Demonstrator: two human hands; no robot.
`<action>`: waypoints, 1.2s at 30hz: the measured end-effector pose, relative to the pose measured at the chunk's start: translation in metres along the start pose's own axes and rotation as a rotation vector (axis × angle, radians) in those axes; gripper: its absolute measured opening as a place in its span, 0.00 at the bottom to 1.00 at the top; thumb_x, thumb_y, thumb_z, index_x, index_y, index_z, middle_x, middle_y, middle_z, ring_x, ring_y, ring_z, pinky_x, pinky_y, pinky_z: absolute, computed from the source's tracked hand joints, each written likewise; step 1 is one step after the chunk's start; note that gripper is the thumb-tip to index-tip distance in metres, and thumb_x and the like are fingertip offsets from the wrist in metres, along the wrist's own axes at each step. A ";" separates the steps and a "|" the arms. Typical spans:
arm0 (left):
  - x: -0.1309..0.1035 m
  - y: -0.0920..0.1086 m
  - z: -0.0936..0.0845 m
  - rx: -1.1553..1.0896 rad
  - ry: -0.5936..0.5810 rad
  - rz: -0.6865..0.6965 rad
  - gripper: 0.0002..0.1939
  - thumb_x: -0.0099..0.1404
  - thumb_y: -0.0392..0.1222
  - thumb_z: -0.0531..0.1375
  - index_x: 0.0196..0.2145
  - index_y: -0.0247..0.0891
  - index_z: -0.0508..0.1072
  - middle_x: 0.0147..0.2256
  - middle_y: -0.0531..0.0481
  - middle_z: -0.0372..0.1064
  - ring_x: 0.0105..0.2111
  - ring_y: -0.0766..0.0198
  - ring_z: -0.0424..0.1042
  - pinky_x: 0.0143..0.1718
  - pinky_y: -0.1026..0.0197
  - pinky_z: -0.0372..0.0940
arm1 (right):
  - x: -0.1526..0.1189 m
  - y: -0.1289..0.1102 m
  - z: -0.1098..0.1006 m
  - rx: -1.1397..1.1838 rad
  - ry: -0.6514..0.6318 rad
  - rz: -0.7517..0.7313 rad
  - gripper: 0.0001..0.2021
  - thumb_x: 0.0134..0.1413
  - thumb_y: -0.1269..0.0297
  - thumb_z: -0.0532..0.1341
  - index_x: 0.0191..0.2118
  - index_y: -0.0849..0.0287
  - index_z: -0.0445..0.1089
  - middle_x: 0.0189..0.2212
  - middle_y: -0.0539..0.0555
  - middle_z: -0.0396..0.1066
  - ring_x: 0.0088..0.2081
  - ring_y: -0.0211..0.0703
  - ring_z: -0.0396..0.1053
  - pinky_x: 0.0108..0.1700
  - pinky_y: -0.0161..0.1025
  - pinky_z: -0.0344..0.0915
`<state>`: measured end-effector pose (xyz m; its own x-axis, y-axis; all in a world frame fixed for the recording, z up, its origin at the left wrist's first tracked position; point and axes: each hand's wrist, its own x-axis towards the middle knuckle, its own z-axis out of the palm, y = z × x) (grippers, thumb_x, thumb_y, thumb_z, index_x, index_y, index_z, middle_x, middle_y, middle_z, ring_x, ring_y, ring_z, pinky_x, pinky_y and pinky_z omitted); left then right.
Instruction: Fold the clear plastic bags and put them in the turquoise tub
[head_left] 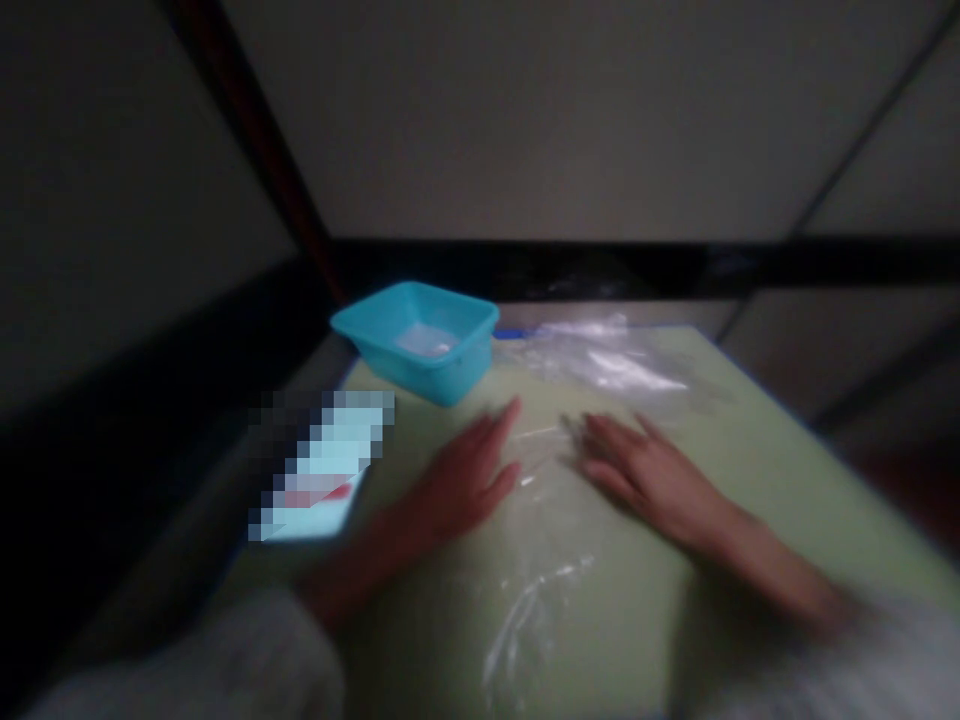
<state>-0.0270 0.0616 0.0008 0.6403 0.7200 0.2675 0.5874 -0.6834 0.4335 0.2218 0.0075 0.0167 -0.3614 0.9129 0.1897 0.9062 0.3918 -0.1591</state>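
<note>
A clear plastic bag (547, 510) lies on the pale green tabletop (765, 460) between my two hands. My left hand (469, 475) is at the bag's left side, fingers stretched forward and thumb apart. On the other side, my right hand (637, 465) rests low with its fingers spread, some blurred by motion. Neither hand grips anything that I can see. Whether the fingertips press on the plastic, I cannot tell. Beyond the hands lies more crumpled clear plastic (615, 360).
A turquoise plastic basket (450, 375) stands at the back left, with something pale inside. Left of my left hand lies a bright, lit screen or sheet (322, 510), partly pixelated. A small blue item (508, 334) is by the basket. A wall (562, 130) rises behind the table.
</note>
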 end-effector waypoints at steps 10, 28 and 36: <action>0.006 -0.019 -0.003 -0.085 0.170 -0.224 0.26 0.65 0.36 0.48 0.60 0.35 0.52 0.47 0.42 0.72 0.40 0.59 0.75 0.43 0.55 0.67 | 0.003 0.001 0.006 -0.009 0.016 -0.044 0.22 0.64 0.60 0.45 0.59 0.64 0.56 0.49 0.62 0.70 0.50 0.50 0.69 0.59 0.57 0.53; 0.008 -0.013 -0.009 0.269 0.191 -0.147 0.17 0.63 0.36 0.49 0.47 0.34 0.71 0.42 0.41 0.73 0.45 0.53 0.71 0.47 0.50 0.66 | 0.006 0.005 -0.003 0.051 0.025 -0.254 0.19 0.64 0.63 0.45 0.49 0.64 0.69 0.45 0.62 0.72 0.46 0.48 0.70 0.49 0.47 0.67; 0.006 -0.014 -0.005 0.352 0.161 -0.083 0.16 0.64 0.37 0.50 0.46 0.38 0.72 0.41 0.46 0.75 0.47 0.55 0.70 0.51 0.50 0.64 | 0.004 0.004 -0.005 0.190 0.039 -0.371 0.16 0.65 0.62 0.47 0.45 0.60 0.71 0.41 0.58 0.73 0.45 0.46 0.69 0.49 0.47 0.65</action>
<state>-0.0340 0.0757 0.0009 0.5140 0.7654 0.3872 0.7858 -0.6012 0.1453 0.2250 0.0120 0.0220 -0.6438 0.7026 0.3032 0.6585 0.7105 -0.2482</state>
